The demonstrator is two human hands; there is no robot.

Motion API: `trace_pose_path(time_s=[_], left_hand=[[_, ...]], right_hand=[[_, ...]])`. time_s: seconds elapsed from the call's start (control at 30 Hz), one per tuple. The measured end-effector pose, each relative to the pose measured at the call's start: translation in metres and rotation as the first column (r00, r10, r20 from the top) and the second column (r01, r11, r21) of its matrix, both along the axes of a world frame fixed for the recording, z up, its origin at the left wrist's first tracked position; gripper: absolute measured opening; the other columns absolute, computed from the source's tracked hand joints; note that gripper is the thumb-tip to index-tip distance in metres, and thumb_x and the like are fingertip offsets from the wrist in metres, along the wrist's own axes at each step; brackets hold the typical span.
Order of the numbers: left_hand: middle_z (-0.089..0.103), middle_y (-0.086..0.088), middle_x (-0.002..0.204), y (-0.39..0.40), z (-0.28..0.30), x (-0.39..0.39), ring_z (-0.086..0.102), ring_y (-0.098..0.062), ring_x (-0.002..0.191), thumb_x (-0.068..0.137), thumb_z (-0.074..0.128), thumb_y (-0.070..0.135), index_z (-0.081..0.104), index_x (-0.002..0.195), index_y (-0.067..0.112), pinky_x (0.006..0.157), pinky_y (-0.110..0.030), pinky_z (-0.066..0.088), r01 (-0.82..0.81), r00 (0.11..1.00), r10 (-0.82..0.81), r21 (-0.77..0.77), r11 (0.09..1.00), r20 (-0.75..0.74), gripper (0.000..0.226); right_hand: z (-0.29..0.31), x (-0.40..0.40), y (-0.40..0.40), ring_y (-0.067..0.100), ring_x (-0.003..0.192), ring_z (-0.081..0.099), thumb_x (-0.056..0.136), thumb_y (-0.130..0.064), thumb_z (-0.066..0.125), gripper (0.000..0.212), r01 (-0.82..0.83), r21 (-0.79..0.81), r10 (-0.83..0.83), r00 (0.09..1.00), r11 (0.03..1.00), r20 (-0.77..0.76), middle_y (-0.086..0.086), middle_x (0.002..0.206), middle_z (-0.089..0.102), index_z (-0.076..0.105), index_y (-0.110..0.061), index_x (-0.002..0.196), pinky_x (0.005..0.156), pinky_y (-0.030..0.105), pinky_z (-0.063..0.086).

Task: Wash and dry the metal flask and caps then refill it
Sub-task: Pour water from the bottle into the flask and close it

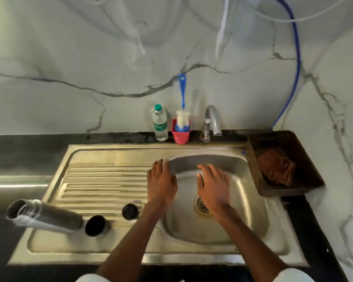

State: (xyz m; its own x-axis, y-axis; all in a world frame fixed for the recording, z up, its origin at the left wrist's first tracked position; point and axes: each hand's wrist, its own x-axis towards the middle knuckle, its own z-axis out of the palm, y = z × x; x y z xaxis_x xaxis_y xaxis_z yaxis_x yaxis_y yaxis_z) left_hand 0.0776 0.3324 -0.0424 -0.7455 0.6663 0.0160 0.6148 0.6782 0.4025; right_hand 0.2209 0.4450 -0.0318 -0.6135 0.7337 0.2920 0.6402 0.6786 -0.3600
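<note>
Brown tray (263,188) beside sink (130,149), bottle (160,123) behind.

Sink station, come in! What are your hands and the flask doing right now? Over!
Left hand and right hand open, empty, over the sink. Flask lying uncapped on the drainboard, two caps beside it. Nothing blocking.

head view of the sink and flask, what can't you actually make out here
- Inside of the metal flask: it lies on its side in the head view, mouth turned away, smeared by motion blur.
- Drain: partly covered by the right hand.
- Label on the water bottle: too small to read.
- Blue hose: upper end cut off by the top edge.
- Left hand: fingertips blurred.
</note>
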Motion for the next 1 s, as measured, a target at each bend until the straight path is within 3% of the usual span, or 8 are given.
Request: trace_pose_path(time_s=[0.1,0.2,0.33,0.5,0.57,0.67,0.73,1.0], left_hand=[[0.032,-0.013,0.169,-0.038,0.001,-0.036,0.019,-0.033,0.160,0.108,0.044,0.033,0.060,0.141,0.016,0.128,-0.050,0.019,-0.078,0.997,0.079,-0.075,0.994,0.013,0.041],[0.041,-0.010,0.164,-0.061,-0.002,-0.061,0.025,-0.029,0.158,0.101,0.052,0.014,0.065,0.137,0.017,0.127,-0.048,0.021,-0.064,0.998,0.064,-0.075,0.995,0.000,0.038],[0.040,-0.009,0.163,-0.068,0.002,-0.079,0.028,-0.030,0.155,0.098,0.062,0.021,0.045,0.155,0.017,0.126,-0.050,0.025,-0.076,0.995,0.077,-0.029,0.997,0.066,0.059],[0.026,-0.014,0.171,-0.077,-0.005,-0.100,0.017,-0.037,0.160,0.105,0.055,0.040,0.037,0.159,0.016,0.129,-0.054,0.019,-0.047,0.986,0.074,-0.177,0.983,0.150,0.062],[0.037,-0.013,0.165,-0.085,-0.008,-0.107,0.028,-0.035,0.156,0.105,0.054,0.040,0.050,0.150,0.016,0.125,-0.052,0.026,-0.046,0.986,0.067,-0.139,0.989,0.153,0.051],[0.062,-0.012,0.140,-0.104,-0.018,-0.120,0.055,-0.034,0.134,0.098,0.057,0.014,0.069,0.129,0.011,0.110,-0.045,0.044,-0.048,0.989,0.038,0.065,0.997,0.145,0.033],[0.064,-0.013,0.138,-0.116,-0.022,-0.125,0.059,-0.034,0.129,0.093,0.058,0.005,0.066,0.135,0.007,0.109,-0.044,0.046,-0.059,0.984,0.037,0.122,0.991,0.177,0.043],[0.032,-0.009,0.170,-0.099,-0.028,-0.152,0.032,-0.029,0.155,0.104,0.057,0.026,0.032,0.163,0.017,0.126,-0.043,0.030,0.046,0.983,-0.045,-0.001,0.999,0.179,0.065]], right_hand=[[-0.003,-0.029,-0.022,0.026,0.099,0.061,0.088,-0.032,0.066,0.021,-0.072,-0.018,0.073,0.996,0.997,0.051,-0.003,0.109,0.064,0.069,-0.028,0.108,0.081,0.042,0.049],[-0.001,-0.051,-0.041,0.023,0.100,0.060,0.090,-0.032,0.063,0.011,-0.110,-0.051,0.115,0.988,0.993,0.104,-0.007,0.106,0.062,0.072,-0.029,0.096,0.082,0.041,0.047],[0.006,-0.074,-0.056,0.019,0.124,0.054,0.094,-0.026,0.062,0.038,-0.098,-0.191,0.132,0.976,0.977,0.171,-0.008,0.131,0.056,0.062,-0.034,0.131,0.098,0.041,0.043],[-0.004,-0.092,-0.063,0.021,0.123,0.055,0.096,-0.031,0.062,0.033,-0.048,-0.310,0.108,0.978,0.950,0.179,-0.006,0.131,0.055,0.063,-0.030,0.128,0.097,0.040,0.048],[-0.010,-0.097,-0.071,0.024,0.117,0.059,0.095,-0.029,0.064,0.028,-0.053,-0.351,0.112,0.982,0.935,0.149,-0.003,0.126,0.058,0.066,-0.028,0.123,0.094,0.042,0.051],[-0.015,-0.110,-0.087,0.024,0.114,0.061,0.095,-0.028,0.065,0.026,-0.067,-0.386,0.117,0.987,0.920,0.107,-0.002,0.125,0.060,0.067,-0.026,0.121,0.092,0.041,0.052],[-0.012,-0.120,-0.094,0.024,0.115,0.061,0.095,-0.027,0.066,0.028,-0.077,-0.405,0.109,0.992,0.911,0.058,-0.001,0.126,0.062,0.067,-0.024,0.123,0.093,0.038,0.051],[0.013,-0.190,-0.063,0.029,0.131,0.054,0.091,-0.033,0.074,0.071,-0.041,-0.466,-0.006,0.995,0.884,-0.099,0.009,0.151,0.049,0.042,-0.013,0.151,0.108,0.038,0.044]])
